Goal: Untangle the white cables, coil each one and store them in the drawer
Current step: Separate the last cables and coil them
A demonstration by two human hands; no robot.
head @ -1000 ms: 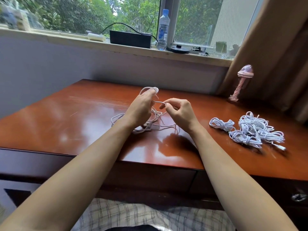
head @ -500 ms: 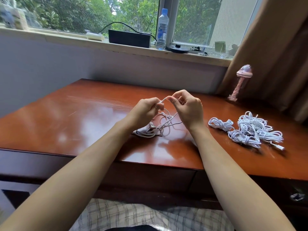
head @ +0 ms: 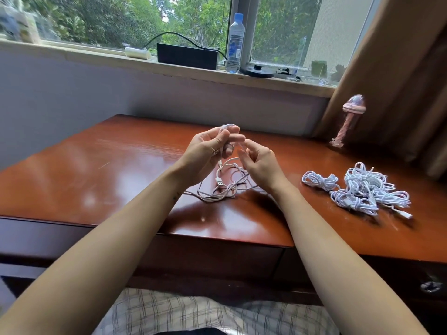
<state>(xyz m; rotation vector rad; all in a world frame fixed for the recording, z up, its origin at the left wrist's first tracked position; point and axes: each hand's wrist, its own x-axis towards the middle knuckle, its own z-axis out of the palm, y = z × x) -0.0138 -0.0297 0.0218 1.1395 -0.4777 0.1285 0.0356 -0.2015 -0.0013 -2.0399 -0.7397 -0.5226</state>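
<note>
Hands have drifted apart since half a second ago, left one turned palm-up

Left hand (head: 210, 152) fingers pinch a loop of the white cable (head: 219, 183), and the rest trails in a loose tangle on the worktop (head: 121, 180). Right hand (head: 260, 164) is just beside it, fingertips blurred, so can't tell if it grips anything. Other cables (head: 362, 187) sit well apart, rightward.

Home room, wooden desk (head: 121, 170), curtain (head: 399, 81), cluttered windowsill (head: 96, 55)
</note>
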